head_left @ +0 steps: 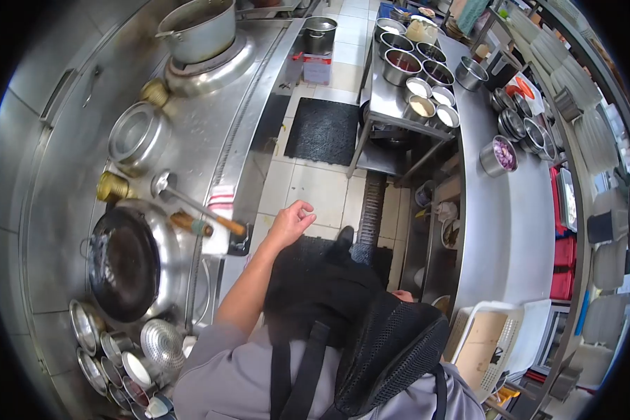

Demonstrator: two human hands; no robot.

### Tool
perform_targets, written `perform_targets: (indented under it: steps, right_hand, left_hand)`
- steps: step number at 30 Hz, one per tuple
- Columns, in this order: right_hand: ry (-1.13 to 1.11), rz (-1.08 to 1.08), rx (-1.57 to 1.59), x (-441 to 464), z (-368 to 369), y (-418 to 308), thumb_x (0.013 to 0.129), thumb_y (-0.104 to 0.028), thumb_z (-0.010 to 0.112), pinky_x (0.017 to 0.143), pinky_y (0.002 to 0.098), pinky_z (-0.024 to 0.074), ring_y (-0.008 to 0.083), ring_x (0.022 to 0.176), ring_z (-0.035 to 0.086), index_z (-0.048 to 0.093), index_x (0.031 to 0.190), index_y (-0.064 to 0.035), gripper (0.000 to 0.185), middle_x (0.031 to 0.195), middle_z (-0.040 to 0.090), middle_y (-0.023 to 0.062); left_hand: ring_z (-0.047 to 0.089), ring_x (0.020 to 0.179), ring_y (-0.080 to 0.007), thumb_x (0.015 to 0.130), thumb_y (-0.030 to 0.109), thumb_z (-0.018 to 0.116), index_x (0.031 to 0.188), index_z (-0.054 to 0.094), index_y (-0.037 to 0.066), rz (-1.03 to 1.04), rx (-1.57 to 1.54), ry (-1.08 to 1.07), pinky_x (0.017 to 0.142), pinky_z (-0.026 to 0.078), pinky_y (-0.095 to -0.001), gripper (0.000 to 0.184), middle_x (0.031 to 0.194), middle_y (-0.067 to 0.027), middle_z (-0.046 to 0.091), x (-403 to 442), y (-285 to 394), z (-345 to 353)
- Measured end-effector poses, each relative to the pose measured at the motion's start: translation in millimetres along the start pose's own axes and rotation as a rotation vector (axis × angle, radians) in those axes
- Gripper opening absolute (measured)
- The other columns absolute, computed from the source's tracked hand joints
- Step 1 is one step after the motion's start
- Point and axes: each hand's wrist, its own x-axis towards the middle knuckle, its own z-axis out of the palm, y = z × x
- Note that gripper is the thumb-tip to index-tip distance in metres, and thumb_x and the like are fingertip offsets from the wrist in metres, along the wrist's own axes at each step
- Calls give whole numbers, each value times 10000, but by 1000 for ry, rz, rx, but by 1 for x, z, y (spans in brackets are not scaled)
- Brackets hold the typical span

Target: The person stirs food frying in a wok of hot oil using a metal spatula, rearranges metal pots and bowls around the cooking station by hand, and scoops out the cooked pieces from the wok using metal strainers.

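Observation:
My left hand (294,223) hangs over the floor walkway, its fingers loosely curled and a little apart, with nothing in it. To its left, a ladle (196,201) with a wooden handle lies on the steel stove counter (203,150). Beside the ladle are a short brush-like tool (191,223) and a folded white cloth (220,213) with red stripes. A dark wok (124,262) sits on the burner further left. Only a small part of my right hand (402,296) shows beyond the black chest strap; its fingers are hidden.
A large pot (197,31) stands on the far burner. Several bowls and a strainer (162,344) crowd the lower left. Metal containers (402,67) fill the prep table at the back. On the right counter stands a container of chopped purple pieces (499,155). Black mats (321,131) cover parts of the floor.

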Motion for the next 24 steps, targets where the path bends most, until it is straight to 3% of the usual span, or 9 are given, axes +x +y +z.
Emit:
perform_targets:
  steps: [3,9,10,12,16,20,22,23,24]
  right_hand:
    - [76,17,-60,46,-7,-57,925,-72,597,546,331,499,183,625,647,700,1018,45,182,730,663,111]
    - [-57,-45,41,182,-60,-162,905,-148,606,527,341,510,186,557,645,710,925,34,210,707,670,105]
    - [-35,-134,-51,206,-70,-181,899,-126,579,387,292,415,142,457,556,663,916,9,160,665,610,73]
    - [127,-447,-70,246,-83,-214,928,-127,579,454,281,438,121,534,564,663,1071,17,219,741,640,61]
    - [133,-436,-50,227,-115,-344,942,-196,615,691,326,548,201,771,688,644,1199,5,327,959,722,142]
    - [206,-351,-133,235,-115,-372,957,-196,622,761,328,545,220,854,689,643,1200,-2,311,981,711,151]
    - [290,-352,-224,229,-109,-369,958,-196,624,804,341,540,235,877,690,642,1195,3,309,999,699,161]
    - [288,-261,-260,227,-105,-359,970,-184,616,699,296,526,136,754,636,633,1203,10,303,906,690,101]
    - [256,-154,-274,222,-102,-348,964,-196,628,716,288,529,140,768,649,643,1184,13,303,900,695,108]
  left_hand:
    - [614,718,-123,908,204,708,1066,630,28,-270,-289,-80,657,501,-282,250,811,-47,647,55,-11,17]
    - [624,823,-122,939,186,670,1040,613,16,-332,-619,85,748,513,-276,206,893,-38,657,189,-62,32]
    - [623,830,-124,942,187,667,1040,606,18,-396,-725,106,758,511,-277,205,896,-38,657,211,-72,36]
    - [641,876,-169,952,173,641,1079,573,10,-548,-929,153,791,529,-294,218,974,-76,656,262,-73,37]
    - [653,958,-226,963,169,613,1157,551,-12,-701,-1129,161,874,550,-336,272,1041,-116,639,386,-129,78]
    - [653,938,-242,962,127,590,1118,573,-12,-797,-1210,138,917,565,-347,210,1003,-127,634,524,-191,162]
    - [609,792,-200,936,105,600,1025,593,0,-872,-1234,107,727,543,-324,138,905,-94,597,588,-216,212]
    - [587,719,-179,923,94,605,978,602,7,-924,-1244,92,631,531,-312,104,856,-77,578,610,-229,239]
    - [522,647,-154,905,118,621,928,602,27,-958,-1251,69,552,464,-312,96,795,-59,535,630,-256,274]
